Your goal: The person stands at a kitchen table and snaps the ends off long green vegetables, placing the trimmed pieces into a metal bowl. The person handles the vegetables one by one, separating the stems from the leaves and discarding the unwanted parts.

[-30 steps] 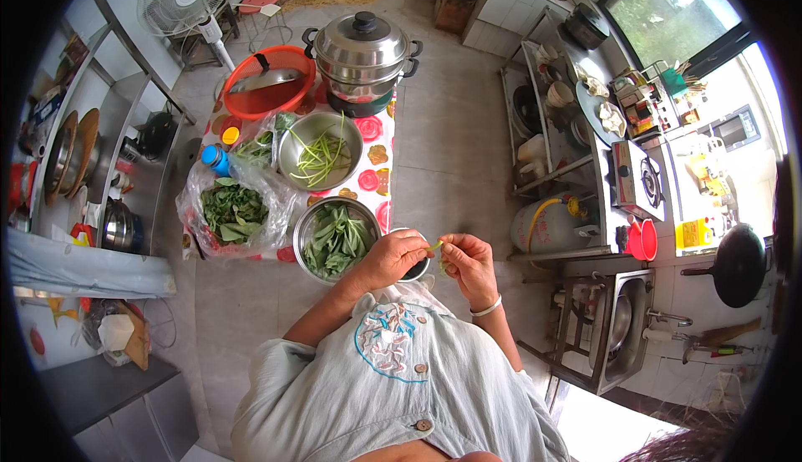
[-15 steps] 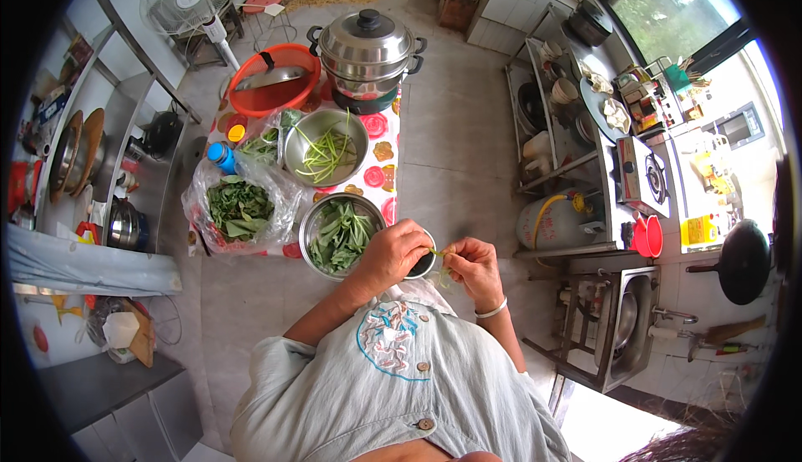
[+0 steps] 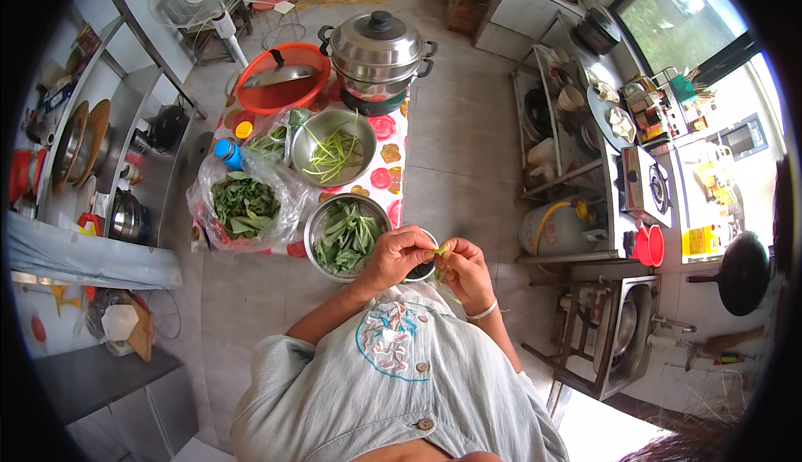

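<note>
Just above my lap, my left hand (image 3: pixel 396 258) and my right hand (image 3: pixel 466 273) meet, fingertips pinched on a thin yellow-green stem (image 3: pixel 440 250). Fine pale strands hang below my right fingers. Close beside my left hand is a steel bowl (image 3: pixel 308 243) of loose green leaves (image 3: pixel 344 236). Beyond it, a second steel bowl (image 3: pixel 311 133) holds bare green stems (image 3: pixel 337 154). A clear plastic bag (image 3: pixel 288 203) with more dark leaves (image 3: pixel 242 203) lies to the left. Partly hidden behind my hands is a small dark-looking container (image 3: pixel 422 269).
A patterned tablecloth (image 3: pixel 389 154) covers the table. On it stand a steel steamer pot (image 3: pixel 378 48), a red-orange basin (image 3: pixel 284 99) and a blue-capped bottle (image 3: pixel 227 154). Shelving (image 3: pixel 138 103) rises at left; a metal sink (image 3: pixel 631 337) and gas cylinder (image 3: pixel 551 228) are at right.
My hands have drawn closer together, the right shifting slightly left and the left turning a little. The whole scene shifts slightly with the head.
</note>
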`<state>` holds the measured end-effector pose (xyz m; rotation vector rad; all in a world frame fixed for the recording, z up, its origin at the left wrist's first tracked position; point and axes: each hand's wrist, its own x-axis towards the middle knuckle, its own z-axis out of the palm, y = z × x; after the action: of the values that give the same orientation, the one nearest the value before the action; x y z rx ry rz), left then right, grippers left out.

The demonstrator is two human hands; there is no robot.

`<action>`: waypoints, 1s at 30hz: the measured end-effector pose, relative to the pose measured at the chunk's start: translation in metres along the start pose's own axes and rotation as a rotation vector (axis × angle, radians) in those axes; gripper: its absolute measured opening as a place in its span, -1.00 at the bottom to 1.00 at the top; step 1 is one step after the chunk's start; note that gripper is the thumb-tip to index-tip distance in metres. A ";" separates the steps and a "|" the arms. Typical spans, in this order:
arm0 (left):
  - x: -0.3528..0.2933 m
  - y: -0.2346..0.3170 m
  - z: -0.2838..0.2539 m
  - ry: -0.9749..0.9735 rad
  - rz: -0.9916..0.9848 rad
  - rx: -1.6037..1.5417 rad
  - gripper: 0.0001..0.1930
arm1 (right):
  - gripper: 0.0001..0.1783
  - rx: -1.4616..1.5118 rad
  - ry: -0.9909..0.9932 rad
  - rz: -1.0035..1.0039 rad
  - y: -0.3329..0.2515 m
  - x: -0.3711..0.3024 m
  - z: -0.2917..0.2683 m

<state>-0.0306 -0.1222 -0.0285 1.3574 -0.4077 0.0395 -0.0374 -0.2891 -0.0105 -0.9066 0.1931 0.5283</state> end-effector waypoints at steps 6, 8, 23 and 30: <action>0.000 -0.012 -0.018 0.219 -0.132 -0.043 -0.93 | -0.90 0.096 0.041 -0.020 0.010 0.007 -0.014; 0.000 -0.015 -0.029 0.332 -0.143 -0.184 -0.91 | -0.90 0.126 0.044 -0.039 0.008 0.005 -0.027; 0.007 0.003 -0.015 0.042 0.064 0.476 -0.93 | -0.91 -0.472 0.144 -0.300 0.000 0.017 0.012; 0.009 0.013 -0.015 0.039 0.086 0.571 -0.88 | -0.93 -0.618 0.183 -0.301 -0.005 0.014 0.015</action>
<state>-0.0219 -0.1068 -0.0163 1.8964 -0.4392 0.2698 -0.0236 -0.2751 -0.0034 -1.5599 0.0519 0.2186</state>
